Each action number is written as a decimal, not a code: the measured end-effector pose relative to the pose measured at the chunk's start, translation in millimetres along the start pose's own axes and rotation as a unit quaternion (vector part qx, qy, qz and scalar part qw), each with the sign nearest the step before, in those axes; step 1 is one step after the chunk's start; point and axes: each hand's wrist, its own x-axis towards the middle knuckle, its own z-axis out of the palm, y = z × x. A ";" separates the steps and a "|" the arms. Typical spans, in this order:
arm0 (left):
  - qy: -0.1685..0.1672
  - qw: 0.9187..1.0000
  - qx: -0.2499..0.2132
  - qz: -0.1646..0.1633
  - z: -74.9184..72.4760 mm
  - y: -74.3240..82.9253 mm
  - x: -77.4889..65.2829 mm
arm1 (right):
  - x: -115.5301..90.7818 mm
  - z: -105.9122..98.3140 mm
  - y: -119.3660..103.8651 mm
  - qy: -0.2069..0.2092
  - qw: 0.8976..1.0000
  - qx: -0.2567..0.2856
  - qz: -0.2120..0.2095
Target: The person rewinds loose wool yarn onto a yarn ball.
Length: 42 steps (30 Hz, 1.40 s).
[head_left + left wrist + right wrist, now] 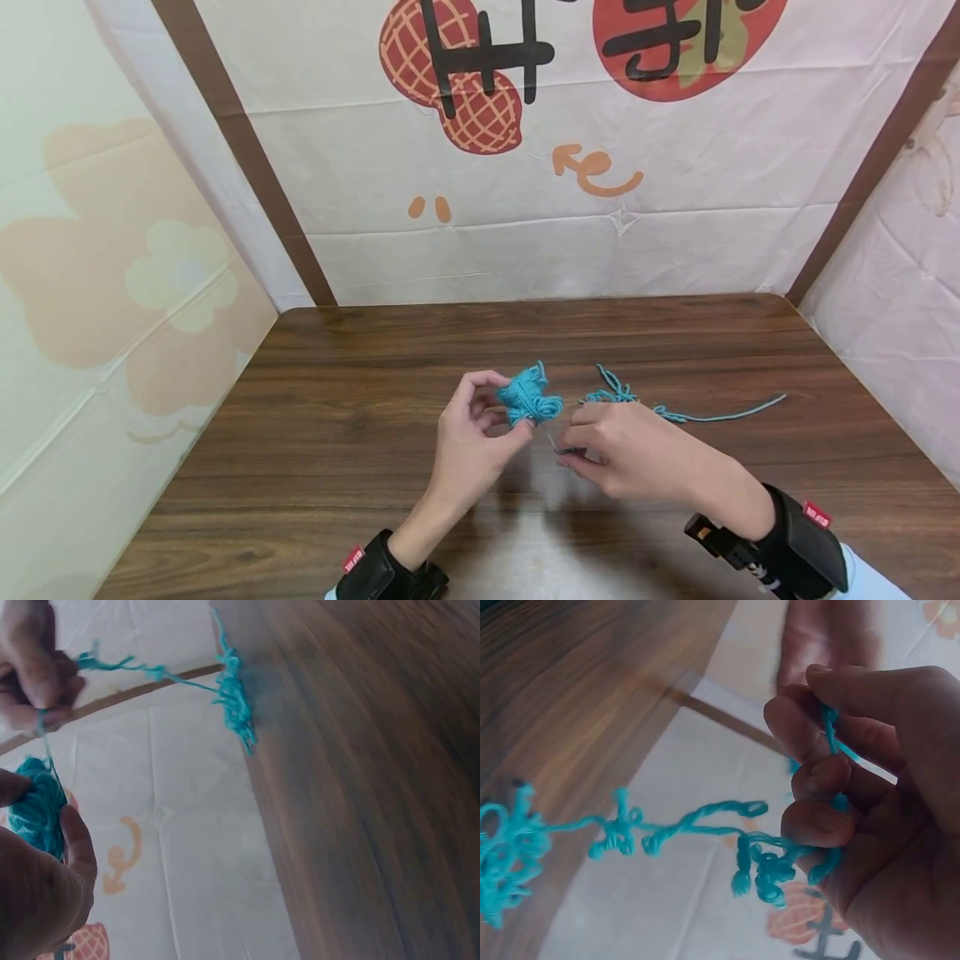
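A small wound ball of turquoise yarn [528, 397] is gripped between the fingers and thumb of my left hand [468, 454], raised above the table. Just to its right, my right hand [637, 450] pinches a strand of the same yarn between thumb and forefinger. In the left wrist view that strand [49, 750] runs taut from the ball up to the right hand. The right wrist view shows the other fingers curled around more yarn, with a knotted length [772, 874] hanging out past them. It leads to a looped, tangled clump [510, 855].
Both hands are over a dark wooden table [360, 467]. Behind the right hand, loose tangled yarn [615, 390] shows, and a thin tail [731, 415] stretches to the right. A printed white cloth [555, 250] hangs behind the table's far edge, with more cloth at the sides.
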 end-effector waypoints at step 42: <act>-0.166 0.932 0.096 0.308 12.2 -6.7 -11.6 | 5.4 -26.1 30.5 0.111 0.983 0.147 -0.007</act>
